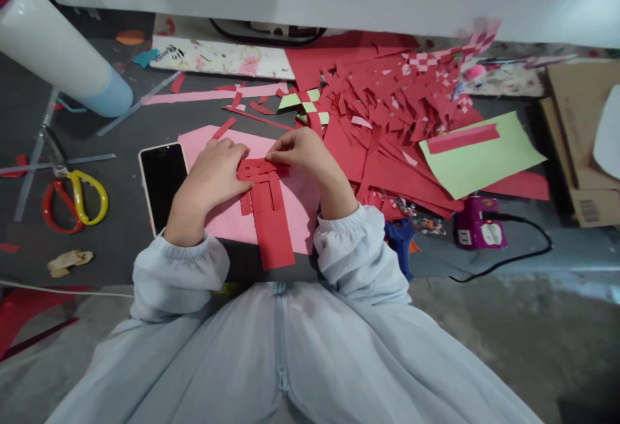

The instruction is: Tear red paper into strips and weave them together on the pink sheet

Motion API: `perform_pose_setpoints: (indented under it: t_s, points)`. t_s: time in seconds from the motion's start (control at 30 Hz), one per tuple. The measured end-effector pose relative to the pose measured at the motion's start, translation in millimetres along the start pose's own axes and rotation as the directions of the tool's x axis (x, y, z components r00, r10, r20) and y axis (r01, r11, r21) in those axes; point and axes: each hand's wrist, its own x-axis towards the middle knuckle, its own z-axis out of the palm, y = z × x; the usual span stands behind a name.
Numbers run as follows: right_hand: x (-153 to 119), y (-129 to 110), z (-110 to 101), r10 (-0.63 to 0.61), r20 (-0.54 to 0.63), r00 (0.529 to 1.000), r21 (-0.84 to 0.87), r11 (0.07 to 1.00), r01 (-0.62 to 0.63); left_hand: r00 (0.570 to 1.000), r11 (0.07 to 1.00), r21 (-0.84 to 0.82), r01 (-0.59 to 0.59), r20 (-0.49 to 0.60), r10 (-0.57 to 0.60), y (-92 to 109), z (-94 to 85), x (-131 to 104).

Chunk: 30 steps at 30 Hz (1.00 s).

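Observation:
Red paper with woven strips [275, 224] lies over a pink sheet [303, 208] in front of me, its long plain end pointing toward my body. My left hand [216, 169] rests on the left edge of the woven part, fingers bent, thumb pressing on the red strips. At the upper right of the weave, my right hand [306, 155] pinches the end of a red strip between thumb and forefinger. A phone [165, 179] with a dark screen lies left of my left hand.
Scissors [76, 198] and a white bottle [62, 43] are on the left. Cut red pieces [387, 101] are heaped at the back right, near a green sheet [477, 169]. A blue glue gun [400, 243], purple device [479, 224] and cardboard [588, 133] are on the right.

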Motion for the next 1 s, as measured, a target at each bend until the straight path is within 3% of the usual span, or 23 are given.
perform_pose_setpoints:
  t_s: [0.2,0.6,0.8,0.9,1.0]
  points:
    - [-1.7,-0.1,1.1,-0.024,-0.036,0.999,-0.004,1.000,0.024,0.999,1.000,0.017,0.003,0.050,-0.004,5.8,0.1,3.1]
    - [-5.5,7.0,5.7,-0.092,-0.061,0.994,0.059,0.994,0.095,0.996,0.983,-0.165,0.075,0.059,-0.066,2.9,0.0,5.0]
    - [-9.0,11.9,3.3,-0.153,-0.080,0.985,0.135,0.977,0.163,0.998,0.968,-0.248,0.047,0.061,-0.033,2.8,-1.8,8.0]
    - [-11.3,10.1,0.4,-0.147,-0.102,0.984,0.130,0.979,0.160,0.999,0.964,-0.264,0.032,0.037,-0.023,3.0,-2.3,9.3]
    - [-17.3,1.8,-5.4,-0.176,-0.140,0.974,0.056,0.981,0.186,0.997,0.939,-0.344,0.014,-0.063,-0.039,3.0,-2.5,8.7]
